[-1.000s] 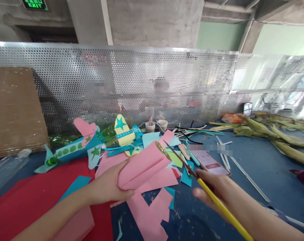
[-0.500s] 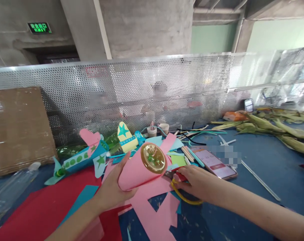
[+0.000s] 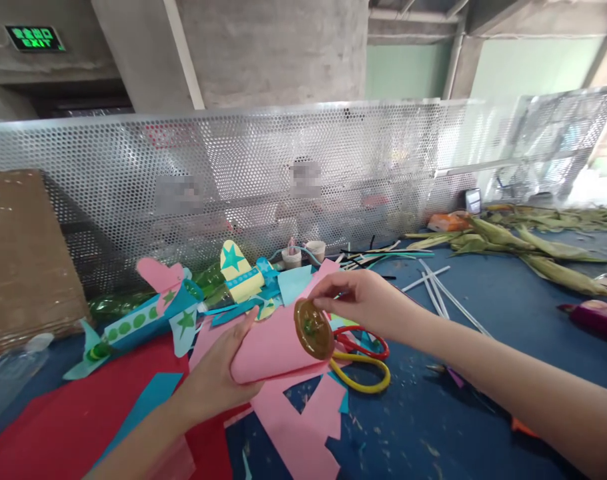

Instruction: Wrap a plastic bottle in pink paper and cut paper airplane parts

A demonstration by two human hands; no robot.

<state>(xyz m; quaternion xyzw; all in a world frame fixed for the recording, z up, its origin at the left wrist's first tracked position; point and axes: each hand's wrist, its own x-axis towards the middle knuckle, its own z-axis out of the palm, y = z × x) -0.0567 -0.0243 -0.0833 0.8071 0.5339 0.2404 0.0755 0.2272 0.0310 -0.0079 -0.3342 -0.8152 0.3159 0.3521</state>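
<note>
My left hand [image 3: 216,363] is wrapped round a bottle covered in pink paper [image 3: 273,347], lying tilted with its brownish, round end towards the right. Inside that end [image 3: 313,328] some green shows through. My right hand [image 3: 356,293] has its thumb and fingers pinched together at the upper edge of this end. Just right of the bottle lie scissors [image 3: 366,359] with one red and one yellow handle loop; their blades are hidden. Cut pink paper [image 3: 293,433] lies underneath.
On the left stand a blue paper-covered rocket-like bottle [image 3: 148,327] and a yellow one [image 3: 246,285]. Red paper [image 3: 83,407] lies in front. White sticks [image 3: 436,293], corn husks [image 3: 523,247] and a purple container [image 3: 596,320] are to the right. Perforated metal panels [image 3: 263,173] stand behind.
My right hand has let go of the scissors, which now lie on the table, and has moved up to the bottle's end. The view has turned slightly right.
</note>
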